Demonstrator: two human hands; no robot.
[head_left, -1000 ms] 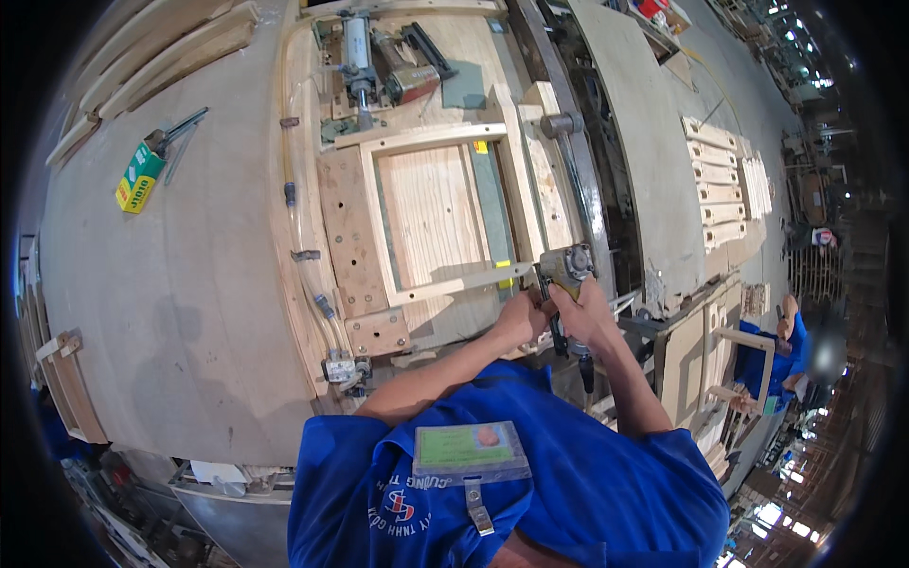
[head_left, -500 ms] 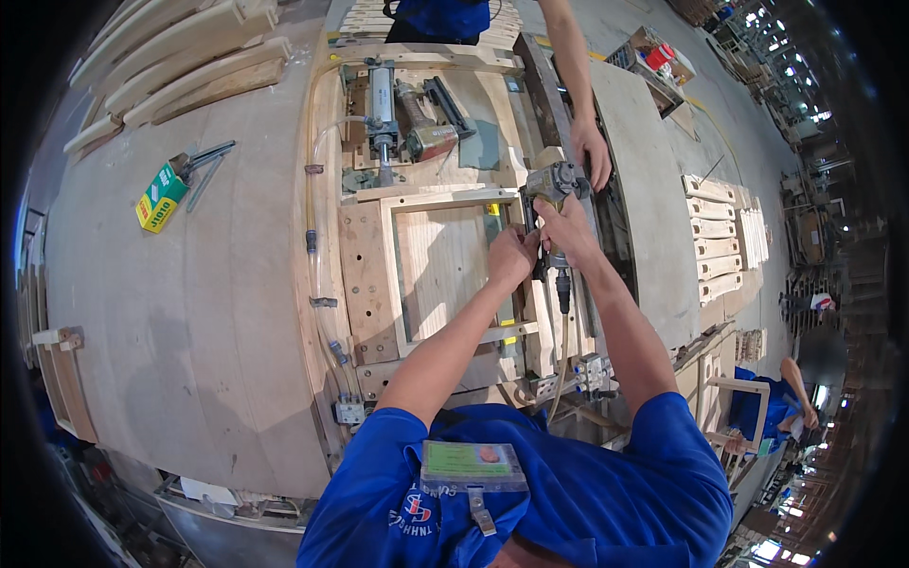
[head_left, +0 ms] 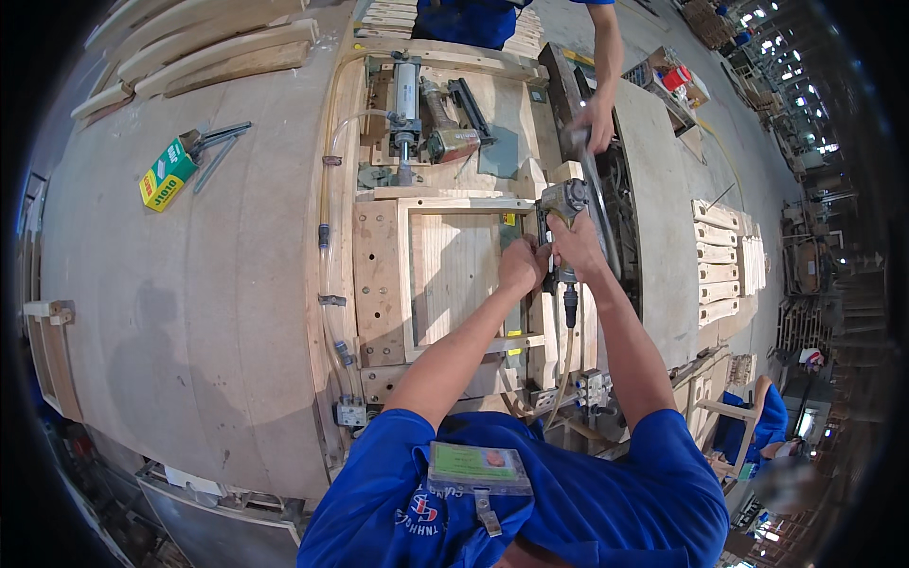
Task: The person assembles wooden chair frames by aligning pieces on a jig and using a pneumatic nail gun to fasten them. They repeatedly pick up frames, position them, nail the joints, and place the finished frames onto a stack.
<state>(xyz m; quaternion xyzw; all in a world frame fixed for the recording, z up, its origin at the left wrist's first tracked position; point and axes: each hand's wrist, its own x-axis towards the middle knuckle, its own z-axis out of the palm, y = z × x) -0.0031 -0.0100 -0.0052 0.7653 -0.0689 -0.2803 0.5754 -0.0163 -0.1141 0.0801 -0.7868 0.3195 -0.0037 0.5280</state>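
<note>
My right hand [head_left: 578, 248] is wrapped round the grip of a pneumatic staple gun [head_left: 565, 197], its air hose hanging toward me. My left hand [head_left: 524, 265] is closed at the gun's long dark magazine; its fingertips are partly hidden, so any small piece between them cannot be made out. Beneath and left of my hands, a rectangular wooden frame [head_left: 405, 284] lies in a wooden jig [head_left: 376, 275]. Just beyond the gun, a co-worker's hand [head_left: 597, 123] is at a long metal bar [head_left: 589, 170], blurred by motion.
A pneumatic cylinder [head_left: 406, 99] and a second air gun [head_left: 453, 144] lie at the jig's far end. On the left table [head_left: 218, 312] are a green-and-yellow box [head_left: 169, 175] with metal strips and curved wooden parts [head_left: 222, 47]. More slats [head_left: 717, 256] are stacked at right.
The scene has shifted slightly right in view. The co-worker's hand has moved farther from the staple gun, and the metal bar beside it has swung. Both my hands stay at the gun.
</note>
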